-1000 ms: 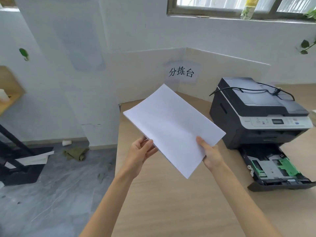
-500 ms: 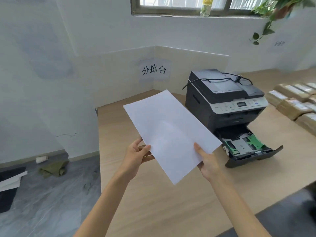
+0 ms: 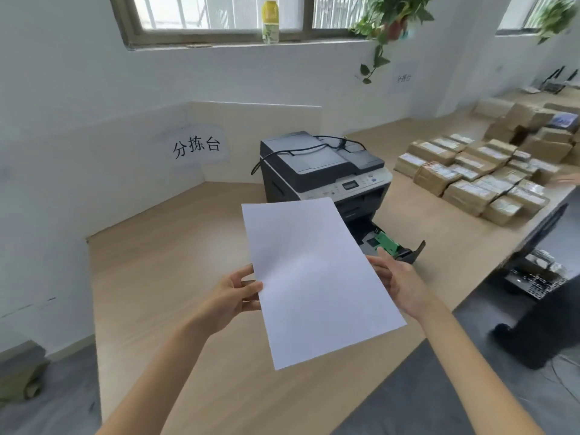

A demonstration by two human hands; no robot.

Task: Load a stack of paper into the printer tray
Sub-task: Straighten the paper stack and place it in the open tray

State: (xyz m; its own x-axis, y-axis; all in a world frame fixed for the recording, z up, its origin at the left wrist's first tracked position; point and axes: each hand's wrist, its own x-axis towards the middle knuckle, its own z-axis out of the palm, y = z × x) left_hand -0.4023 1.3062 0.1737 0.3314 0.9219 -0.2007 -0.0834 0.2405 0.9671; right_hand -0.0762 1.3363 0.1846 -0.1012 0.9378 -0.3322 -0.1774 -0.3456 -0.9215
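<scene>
A white stack of paper hangs in the air over the wooden table, tilted with its long side running away from me. My left hand grips its left edge and my right hand grips its right edge. Behind the paper stands a dark grey printer with a black cable lying across its lid. Its paper tray is pulled out toward me, showing green guides, and the sheet hides most of the tray.
The wooden table runs right along the wall, where several brown wrapped parcels lie in rows. A low white partition with a paper sign stands behind the printer. Another person's dark legs stand at the right table edge.
My view has swung to the right, bringing the parcels and a standing person into sight. The paper has turned more lengthwise and now sits in front of the printer tray.
</scene>
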